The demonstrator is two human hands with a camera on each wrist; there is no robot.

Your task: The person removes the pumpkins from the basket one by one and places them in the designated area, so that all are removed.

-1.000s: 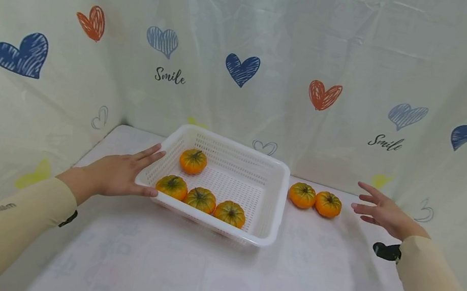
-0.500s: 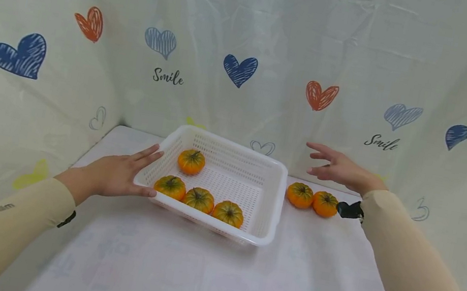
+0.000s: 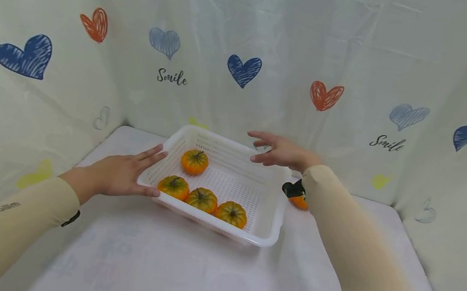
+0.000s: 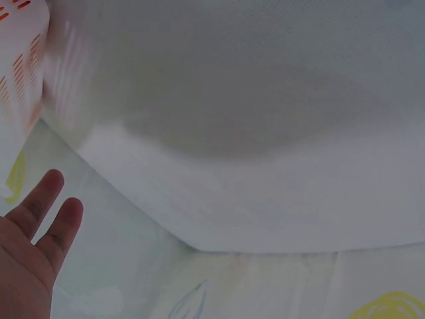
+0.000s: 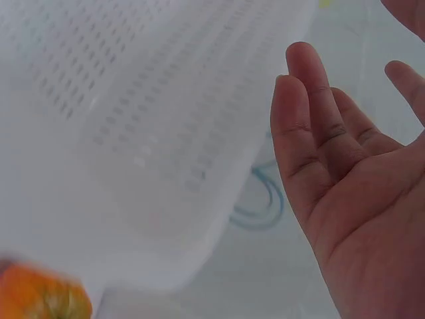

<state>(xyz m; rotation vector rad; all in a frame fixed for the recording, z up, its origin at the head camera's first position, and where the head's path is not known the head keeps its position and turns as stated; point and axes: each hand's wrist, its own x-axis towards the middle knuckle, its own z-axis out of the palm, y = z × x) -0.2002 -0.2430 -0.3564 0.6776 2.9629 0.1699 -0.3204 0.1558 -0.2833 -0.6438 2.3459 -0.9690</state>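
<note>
A white perforated plastic basket [image 3: 265,230] stands on the table with several small orange-and-green pumpkins in it. One pumpkin [image 3: 194,161] lies toward the back left; others, such as this pumpkin [image 3: 231,213], line the front wall. My left hand [image 3: 119,175] rests with spread fingers at the basket's left end, thumb by the front rim. Over the back right rim reaches my right hand [image 3: 281,152], fingers extended and holding nothing. The right wrist view shows its bare palm [image 5: 372,206] beside the basket wall.
Outside the basket's right end, a pumpkin [image 3: 299,202] shows partly behind the right wrist. A white cloth covers the table [image 3: 175,269]. A curtain [image 3: 289,36] printed with hearts hangs close behind and along both sides.
My right hand has swept left from beside the two outer pumpkins to above the basket's back rim, its forearm now covering most of them. The left hand and basket have stayed put.
</note>
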